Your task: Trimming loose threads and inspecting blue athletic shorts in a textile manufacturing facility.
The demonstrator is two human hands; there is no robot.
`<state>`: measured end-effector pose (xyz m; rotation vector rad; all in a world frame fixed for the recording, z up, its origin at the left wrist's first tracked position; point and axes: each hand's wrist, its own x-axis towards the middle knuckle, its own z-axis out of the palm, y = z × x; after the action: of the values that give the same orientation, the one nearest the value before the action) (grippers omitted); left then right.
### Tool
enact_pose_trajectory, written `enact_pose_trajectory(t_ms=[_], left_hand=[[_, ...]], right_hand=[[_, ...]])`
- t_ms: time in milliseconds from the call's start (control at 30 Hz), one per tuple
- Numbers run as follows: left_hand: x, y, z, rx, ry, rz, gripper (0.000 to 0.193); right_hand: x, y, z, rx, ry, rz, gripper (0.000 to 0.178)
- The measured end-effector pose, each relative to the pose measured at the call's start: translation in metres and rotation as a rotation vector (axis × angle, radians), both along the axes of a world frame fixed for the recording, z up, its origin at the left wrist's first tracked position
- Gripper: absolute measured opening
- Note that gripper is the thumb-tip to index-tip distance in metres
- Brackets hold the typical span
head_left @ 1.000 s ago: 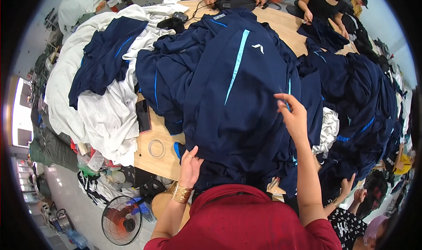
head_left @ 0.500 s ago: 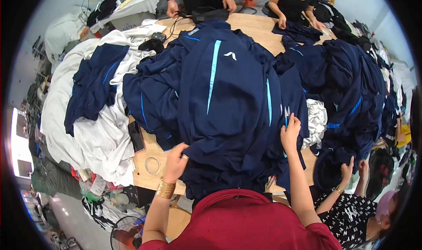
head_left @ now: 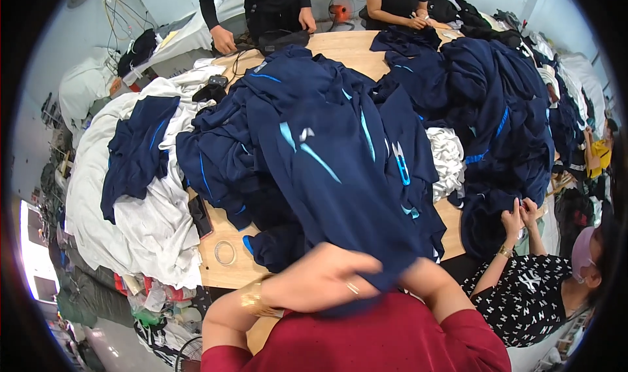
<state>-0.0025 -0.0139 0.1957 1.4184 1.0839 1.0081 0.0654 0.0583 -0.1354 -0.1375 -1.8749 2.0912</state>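
Note:
A navy jacket (head_left: pixel 327 176) with light blue stripes lies on top of a heap of similar navy garments on the wooden table (head_left: pixel 222 231). Its near hem is pulled up against my chest. My left hand (head_left: pixel 320 277), with a gold bracelet and a ring, is closed on that hem. My right forearm comes in from the lower right, and its hand is hidden under the fabric beside my left hand.
A pile of white cloth (head_left: pixel 140 221) covers the table's left side, with a navy piece (head_left: pixel 134 153) on it. A clear tape ring (head_left: pixel 226 253) and a flat black object (head_left: pixel 199 215) lie near the edge. A co-worker's hands (head_left: pixel 517 212) handle navy cloth at right. Two people stand at the far end.
Both my hands have drawn the jacket's near hem toward my body and come together at my chest. My right hand, earlier open on top of the fabric, is now covered.

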Motion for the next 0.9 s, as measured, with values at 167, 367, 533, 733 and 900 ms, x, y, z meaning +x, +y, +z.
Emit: enact_pose_trajectory(t_ms=[167, 367, 533, 733, 900], left_hand=[[0.034, 0.021, 0.03, -0.019, -0.268, -0.597, 0.017], [-0.125, -0.01, -0.038, 0.323, -0.675, 0.716, 0.028], [-0.112, -0.032, -0.093, 0.253, -0.475, 1.129, 0.064], [-0.043, 0.008, -0.113, 0.318, -0.145, 1.128, 0.068], [-0.105, -0.038, -0.142, 0.295, 0.464, 1.402, 0.048]], right_hand=[[-0.01, 0.013, 0.092, -0.285, 0.094, -0.032, 0.032], [-0.042, 0.04, 0.214, -0.619, 0.184, -0.028, 0.032], [-0.023, 0.055, 0.297, -0.537, 0.106, -0.089, 0.038], [-0.039, 0.002, 0.381, -0.162, 0.213, 0.111, 0.06], [-0.014, 0.032, 0.4, 0.272, 0.507, -0.449, 0.004]])
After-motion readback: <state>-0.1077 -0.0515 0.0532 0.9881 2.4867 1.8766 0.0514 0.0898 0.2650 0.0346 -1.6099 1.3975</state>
